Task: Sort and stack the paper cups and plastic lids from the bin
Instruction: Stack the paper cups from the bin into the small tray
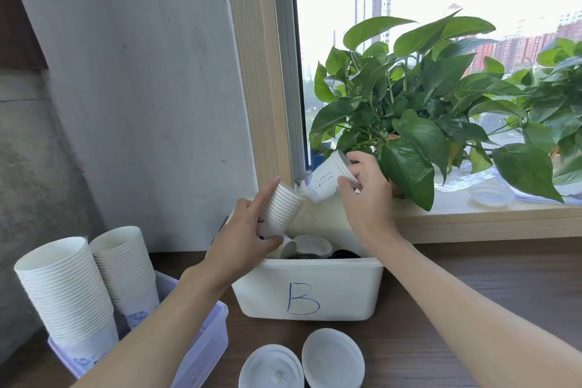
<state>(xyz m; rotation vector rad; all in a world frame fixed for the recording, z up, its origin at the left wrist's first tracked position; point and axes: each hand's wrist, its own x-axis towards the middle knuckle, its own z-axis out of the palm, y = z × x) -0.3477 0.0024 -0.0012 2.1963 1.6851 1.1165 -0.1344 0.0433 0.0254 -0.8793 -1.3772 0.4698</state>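
Paper cups in a short nested stack (283, 209) sit tilted above the white bin marked B (308, 290), with the left hand (245, 236) wrapped round the stack's lower end. The right hand (365, 195) pinches the rim of a few more nested cups (324, 179), their base at the stack's mouth. Loose cups and lids lie in the bin. Two white plastic lids (332, 359) rest on the dark table (441, 287) before it. Two tall cup stacks (63, 290) stand in a clear tub (204, 343) at left.
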